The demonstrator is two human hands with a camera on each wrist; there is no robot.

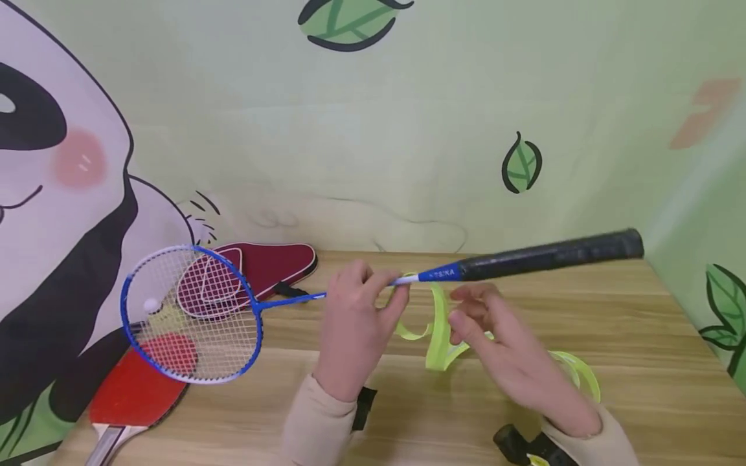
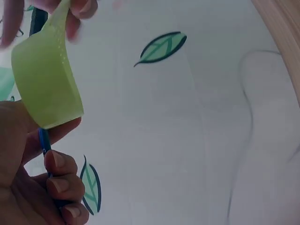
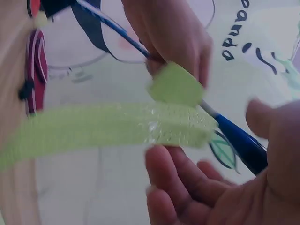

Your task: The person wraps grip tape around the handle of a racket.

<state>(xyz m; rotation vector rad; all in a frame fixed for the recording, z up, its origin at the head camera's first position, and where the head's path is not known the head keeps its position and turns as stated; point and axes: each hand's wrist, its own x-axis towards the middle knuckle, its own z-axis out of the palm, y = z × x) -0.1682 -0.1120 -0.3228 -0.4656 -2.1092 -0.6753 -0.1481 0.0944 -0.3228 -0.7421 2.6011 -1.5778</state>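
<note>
My left hand (image 1: pixel 358 327) grips the shaft of a blue-and-white badminton racket (image 1: pixel 550 254), its strung head to the left and black handle to the right. A yellow-green tape strip (image 1: pixel 438 330) hangs in a loop below the shaft, between the hands. One bit of the tape (image 3: pixel 176 86) lies by the left fingertips; whether they pinch it I cannot tell. My right hand (image 1: pixel 507 353) is beside the strip, thumb and fingers apart. In the right wrist view its fingertips (image 3: pixel 159 157) lie just under the tape's edge.
On the wooden table (image 1: pixel 419 414), a red table tennis bat (image 1: pixel 134 395) and a maroon case (image 1: pixel 280 259) lie left, partly behind the strings. A small white ball-like thing (image 1: pixel 151 305) shows through them. More tape (image 1: pixel 585 372) curls behind the right wrist. A printed backdrop (image 1: pixel 419 129) stands behind.
</note>
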